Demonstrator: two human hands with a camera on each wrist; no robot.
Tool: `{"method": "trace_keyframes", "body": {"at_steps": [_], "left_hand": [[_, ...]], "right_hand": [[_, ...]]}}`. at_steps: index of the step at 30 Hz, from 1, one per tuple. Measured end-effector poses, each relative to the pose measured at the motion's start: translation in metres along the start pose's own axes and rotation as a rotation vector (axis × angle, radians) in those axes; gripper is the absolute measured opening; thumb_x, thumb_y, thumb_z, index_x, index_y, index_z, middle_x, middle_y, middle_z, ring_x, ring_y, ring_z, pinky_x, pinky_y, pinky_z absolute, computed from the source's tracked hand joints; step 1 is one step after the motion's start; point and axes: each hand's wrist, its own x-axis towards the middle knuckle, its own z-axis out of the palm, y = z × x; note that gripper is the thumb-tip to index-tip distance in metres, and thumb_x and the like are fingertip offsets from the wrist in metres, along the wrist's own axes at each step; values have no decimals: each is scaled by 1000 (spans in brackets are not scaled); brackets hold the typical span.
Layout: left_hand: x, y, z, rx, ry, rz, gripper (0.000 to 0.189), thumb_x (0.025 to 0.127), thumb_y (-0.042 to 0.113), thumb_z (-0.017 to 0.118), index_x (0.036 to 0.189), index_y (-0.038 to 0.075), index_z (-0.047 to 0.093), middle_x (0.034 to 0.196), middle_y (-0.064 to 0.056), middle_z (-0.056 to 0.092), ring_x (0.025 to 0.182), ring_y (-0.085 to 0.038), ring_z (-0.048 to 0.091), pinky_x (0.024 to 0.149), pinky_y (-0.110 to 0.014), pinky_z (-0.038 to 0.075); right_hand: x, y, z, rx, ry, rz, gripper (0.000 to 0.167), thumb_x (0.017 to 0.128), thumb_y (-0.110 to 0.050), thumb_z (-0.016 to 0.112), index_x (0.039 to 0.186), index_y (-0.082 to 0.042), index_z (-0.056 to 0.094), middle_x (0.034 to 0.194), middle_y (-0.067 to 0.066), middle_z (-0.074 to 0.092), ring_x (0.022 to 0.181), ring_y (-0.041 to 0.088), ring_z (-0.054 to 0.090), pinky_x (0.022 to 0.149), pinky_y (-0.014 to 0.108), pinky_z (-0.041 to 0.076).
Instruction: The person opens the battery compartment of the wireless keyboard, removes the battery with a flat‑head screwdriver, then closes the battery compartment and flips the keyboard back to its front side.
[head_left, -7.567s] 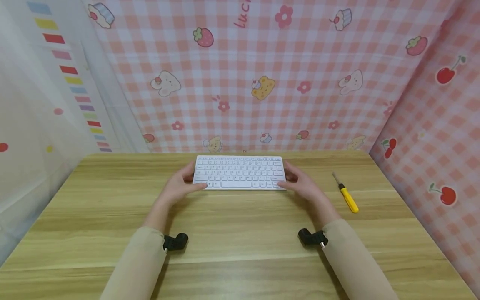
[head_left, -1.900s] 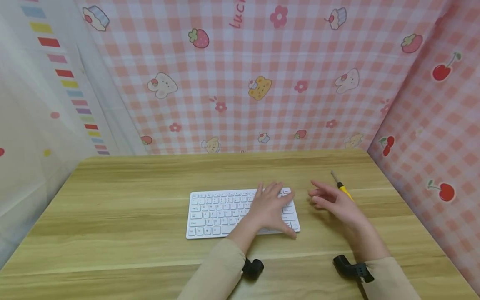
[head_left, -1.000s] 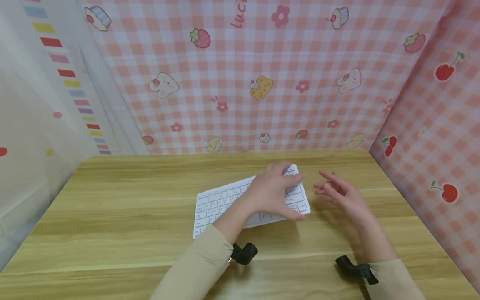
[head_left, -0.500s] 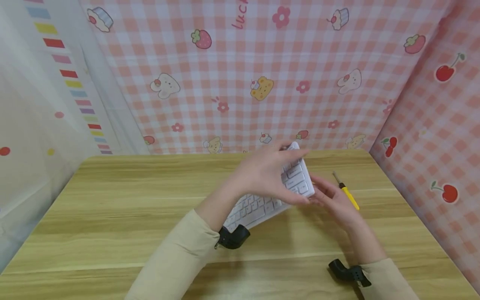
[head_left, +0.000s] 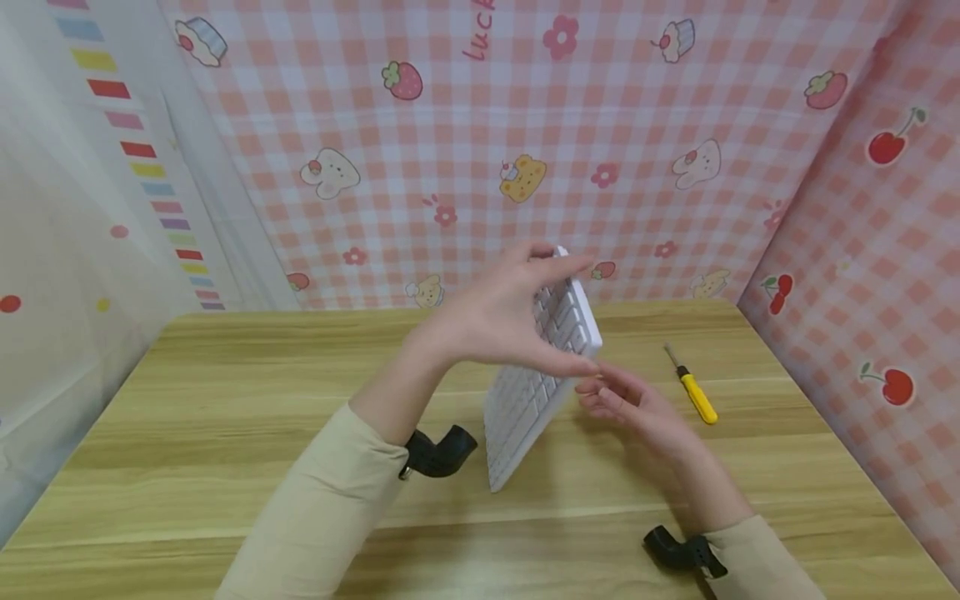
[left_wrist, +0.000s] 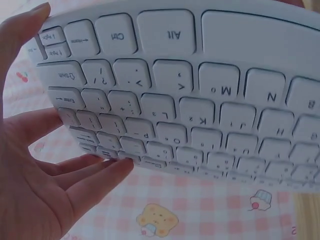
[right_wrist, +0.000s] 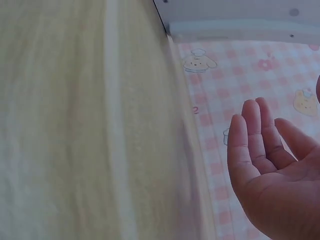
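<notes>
A white keyboard is raised off the table at its right end and tilted steeply on its side. My left hand grips that raised end, thumb along the near edge and fingers at the far edge. The left wrist view shows the keys up close with the left fingers against them. Just below and right of the raised end is my right hand, fingers loosely bent and holding nothing. In the right wrist view, the keyboard's underside is apart from the right palm.
On the right of the wooden table lies a screwdriver with a yellow handle. A pink checked cloth hangs behind the table, and another cloth hangs on the right.
Earlier both hands held the keyboard flat at the back, and it then lay nearer. My left hand has since lifted and tipped its right end up; the right hand has come in closer below.
</notes>
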Motion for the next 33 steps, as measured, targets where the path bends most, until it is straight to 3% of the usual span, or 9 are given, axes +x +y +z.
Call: {"method": "trace_keyframes", "body": {"at_steps": [6,12,19,26,33], "left_hand": [[-6,-6,-5,-114,49,8,100,66,45,89,151,19,43,151,-14,31,125,-24,46,95,-34,51],[-11,-16,-1,-270,131,24,96,67,32,92,149,15,46,149,-15,31,129,-27,47,99,-29,49],[-14,-23,8,-404,272,93,95,66,20,93,148,12,46,145,-13,33,128,-22,48,99,-26,47],[-16,-29,14,-475,339,170,94,65,10,92,147,9,47,144,-12,33,128,-19,48,102,-30,46],[-21,-34,18,-427,317,167,97,67,13,92,150,6,42,149,-16,32,131,-22,47,101,-28,46]], "right_hand": [[1,3,5,12,-35,27,51,105,-10,48,152,0,33,130,30,52,115,27,61,98,40,50],[1,4,8,52,-79,120,61,105,-14,48,154,5,17,142,38,37,125,39,52,102,43,47],[2,8,8,146,-159,219,68,106,-20,47,159,-4,6,152,37,25,124,26,56,102,40,47],[3,10,8,146,-140,235,68,107,-22,46,159,-9,4,143,38,37,118,39,58,95,40,52],[-1,13,2,69,-29,208,69,105,-18,51,158,-2,9,126,20,54,99,18,64,84,33,56]]}}
